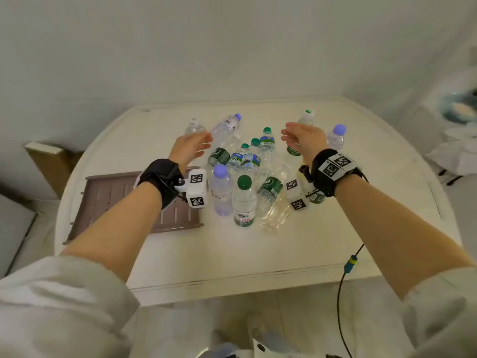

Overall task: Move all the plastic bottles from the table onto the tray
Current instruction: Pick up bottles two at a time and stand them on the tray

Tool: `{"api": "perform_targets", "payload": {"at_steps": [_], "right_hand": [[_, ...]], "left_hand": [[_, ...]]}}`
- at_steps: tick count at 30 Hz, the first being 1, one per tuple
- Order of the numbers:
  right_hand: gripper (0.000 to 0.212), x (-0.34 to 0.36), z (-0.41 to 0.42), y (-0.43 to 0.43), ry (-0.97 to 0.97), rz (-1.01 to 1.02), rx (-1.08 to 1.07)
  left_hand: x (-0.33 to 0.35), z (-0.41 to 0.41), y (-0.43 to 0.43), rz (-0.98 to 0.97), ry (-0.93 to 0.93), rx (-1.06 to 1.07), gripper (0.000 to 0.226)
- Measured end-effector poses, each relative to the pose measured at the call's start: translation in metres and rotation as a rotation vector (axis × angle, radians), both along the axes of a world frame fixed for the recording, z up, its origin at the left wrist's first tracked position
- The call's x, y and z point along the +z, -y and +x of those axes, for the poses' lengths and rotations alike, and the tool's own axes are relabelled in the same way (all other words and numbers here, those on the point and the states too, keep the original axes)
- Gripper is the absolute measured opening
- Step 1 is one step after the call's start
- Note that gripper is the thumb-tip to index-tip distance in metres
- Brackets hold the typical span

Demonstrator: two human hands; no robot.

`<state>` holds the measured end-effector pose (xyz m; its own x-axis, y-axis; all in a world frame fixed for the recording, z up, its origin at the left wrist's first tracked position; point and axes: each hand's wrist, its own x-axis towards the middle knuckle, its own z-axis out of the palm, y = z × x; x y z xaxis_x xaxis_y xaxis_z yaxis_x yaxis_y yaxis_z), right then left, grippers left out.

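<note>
Several clear plastic bottles crowd the middle of the white table (pixel 232 254). Nearest me stand a purple-capped bottle (pixel 221 192) and a green-capped bottle (pixel 244 202). Another purple-capped bottle (pixel 336 136) stands far right, and a long one (pixel 225 126) lies tilted at the back. A brown slotted tray (pixel 108 195) lies at the left with no bottle visible on it, partly hidden by my left forearm. My left hand (pixel 191 148) hovers open over the pile's left edge. My right hand (pixel 303 140) hovers open over its right side. Neither hand holds anything.
A black cable with a yellow-blue tag (pixel 350 263) hangs off the table's front right edge. A cardboard box (pixel 49 161) stands beyond the table at the left. White items and a dish sit on a surface at the far right. Wrist bands carry marker cubes.
</note>
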<state>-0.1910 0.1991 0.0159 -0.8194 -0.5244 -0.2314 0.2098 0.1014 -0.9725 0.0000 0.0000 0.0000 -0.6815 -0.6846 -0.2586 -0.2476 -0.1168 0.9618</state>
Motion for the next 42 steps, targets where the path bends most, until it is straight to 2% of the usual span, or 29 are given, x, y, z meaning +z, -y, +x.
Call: {"api": "perform_targets", "payload": {"at_steps": [7, 14, 17, 19, 24, 30, 39, 42], "right_hand": [[0.027, -0.049, 0.029, 0.004, 0.124, 0.061, 0.062], [0.028, -0.093, 0.057, -0.001, 0.158, 0.188, 0.091], [0.033, -0.104, 0.067, -0.005, 0.131, 0.233, 0.165], [0.039, -0.110, 0.075, -0.006, 0.100, 0.293, 0.192], [0.048, -0.111, 0.092, -0.004, 0.018, 0.377, 0.296], [0.073, -0.112, 0.091, -0.004, -0.066, 0.426, 0.410], [0.071, -0.121, 0.089, -0.002, -0.083, 0.375, 0.518], [0.070, -0.119, 0.087, 0.001, -0.119, 0.378, 0.537]], "left_hand": [[-0.039, 0.014, -0.021, 0.109, -0.008, 0.041, 0.018], [-0.070, 0.021, -0.044, 0.133, 0.034, 0.099, 0.044], [-0.081, 0.025, -0.047, 0.087, 0.099, 0.039, 0.066], [-0.085, 0.028, -0.051, 0.042, 0.140, -0.011, 0.072], [-0.092, 0.026, -0.058, -0.001, 0.177, -0.071, 0.070], [-0.089, 0.017, -0.070, -0.011, 0.147, -0.032, 0.062], [-0.096, 0.008, -0.068, -0.123, 0.202, -0.023, 0.051], [-0.098, 0.008, -0.067, -0.098, 0.207, 0.006, 0.050]]}}
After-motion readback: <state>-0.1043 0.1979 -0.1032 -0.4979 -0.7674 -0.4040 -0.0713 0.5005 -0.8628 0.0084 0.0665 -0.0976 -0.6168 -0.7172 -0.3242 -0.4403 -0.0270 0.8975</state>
